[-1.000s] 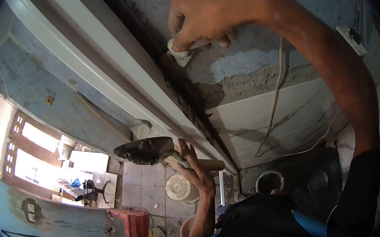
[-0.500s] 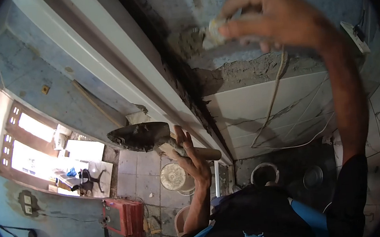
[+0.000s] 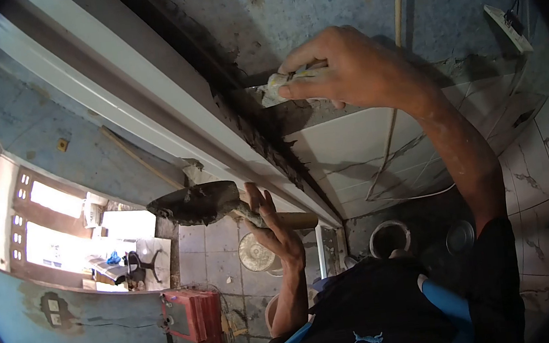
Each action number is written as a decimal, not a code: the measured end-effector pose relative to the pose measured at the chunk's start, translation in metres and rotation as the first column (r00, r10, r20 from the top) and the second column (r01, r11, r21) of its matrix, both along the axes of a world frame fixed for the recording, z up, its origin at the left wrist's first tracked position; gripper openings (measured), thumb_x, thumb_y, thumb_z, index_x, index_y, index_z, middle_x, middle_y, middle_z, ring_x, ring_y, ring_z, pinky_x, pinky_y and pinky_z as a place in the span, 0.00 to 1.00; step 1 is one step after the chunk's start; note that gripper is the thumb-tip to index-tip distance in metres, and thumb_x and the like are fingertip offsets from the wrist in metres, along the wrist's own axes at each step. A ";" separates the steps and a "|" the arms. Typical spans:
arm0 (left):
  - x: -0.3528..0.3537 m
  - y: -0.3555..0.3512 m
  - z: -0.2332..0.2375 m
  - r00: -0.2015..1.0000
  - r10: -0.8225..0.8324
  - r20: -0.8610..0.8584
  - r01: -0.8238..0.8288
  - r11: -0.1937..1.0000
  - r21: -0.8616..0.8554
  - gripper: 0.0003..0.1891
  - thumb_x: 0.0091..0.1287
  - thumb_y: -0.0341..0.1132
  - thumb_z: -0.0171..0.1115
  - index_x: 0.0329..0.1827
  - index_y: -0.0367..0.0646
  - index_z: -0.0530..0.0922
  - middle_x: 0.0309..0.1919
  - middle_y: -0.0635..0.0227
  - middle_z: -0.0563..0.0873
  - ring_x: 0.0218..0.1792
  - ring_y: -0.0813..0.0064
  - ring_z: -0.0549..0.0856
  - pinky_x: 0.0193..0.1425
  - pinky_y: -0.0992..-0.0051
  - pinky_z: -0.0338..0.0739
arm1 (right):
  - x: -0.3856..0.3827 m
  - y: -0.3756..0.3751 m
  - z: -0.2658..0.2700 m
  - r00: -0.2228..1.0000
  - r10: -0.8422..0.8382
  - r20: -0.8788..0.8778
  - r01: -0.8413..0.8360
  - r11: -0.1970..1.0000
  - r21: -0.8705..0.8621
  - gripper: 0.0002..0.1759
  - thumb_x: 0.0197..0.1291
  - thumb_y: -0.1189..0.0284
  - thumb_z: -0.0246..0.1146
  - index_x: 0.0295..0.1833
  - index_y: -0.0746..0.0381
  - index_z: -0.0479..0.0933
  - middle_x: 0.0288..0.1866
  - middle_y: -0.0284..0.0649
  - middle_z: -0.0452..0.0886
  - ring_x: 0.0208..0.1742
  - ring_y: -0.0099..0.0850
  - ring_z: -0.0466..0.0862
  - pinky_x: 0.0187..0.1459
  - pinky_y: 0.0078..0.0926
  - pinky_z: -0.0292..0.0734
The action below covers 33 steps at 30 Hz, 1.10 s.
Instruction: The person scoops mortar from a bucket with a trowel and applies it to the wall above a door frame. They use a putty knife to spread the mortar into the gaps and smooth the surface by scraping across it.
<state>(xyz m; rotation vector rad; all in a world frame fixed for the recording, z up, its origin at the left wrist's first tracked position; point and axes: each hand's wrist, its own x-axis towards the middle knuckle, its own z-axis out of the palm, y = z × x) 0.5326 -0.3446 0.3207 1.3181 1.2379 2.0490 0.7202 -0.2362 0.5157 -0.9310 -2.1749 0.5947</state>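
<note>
My left hand (image 3: 274,235) is closed around the wooden handle of a trowel (image 3: 197,203), its dark blade pointing left and smeared with mortar. Up at the wall, my right hand (image 3: 354,72) pinches a whitish lump (image 3: 274,90) with yellow marks between thumb and fingers. That lump sits right at the rough strip above the white wall tiles (image 3: 345,144), close to the door frame. What the lump is made of I cannot tell.
A white door frame (image 3: 167,109) runs diagonally on my left. Along the wall hangs a pale cable (image 3: 391,132). Below stand a bucket (image 3: 390,240), a round metal dish (image 3: 459,238) and a lidded tub (image 3: 256,250). A red cabinet (image 3: 192,314) is at lower left.
My right hand has come down and left with the lump, from the blue wall to the strip above the tiles. The left hand still holds the trowel, nearly in place.
</note>
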 end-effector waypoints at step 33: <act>0.003 -0.002 0.000 0.999 0.024 -0.044 -0.023 1.000 0.008 0.30 0.76 0.39 0.38 0.69 0.22 0.44 0.70 0.42 0.57 0.71 0.54 0.60 0.72 0.55 0.62 | 0.003 -0.067 -0.100 0.933 -0.076 -0.351 0.011 0.983 -0.185 0.15 0.63 0.68 0.60 0.45 0.71 0.78 0.28 0.50 0.81 0.26 0.32 0.81 0.29 0.33 0.73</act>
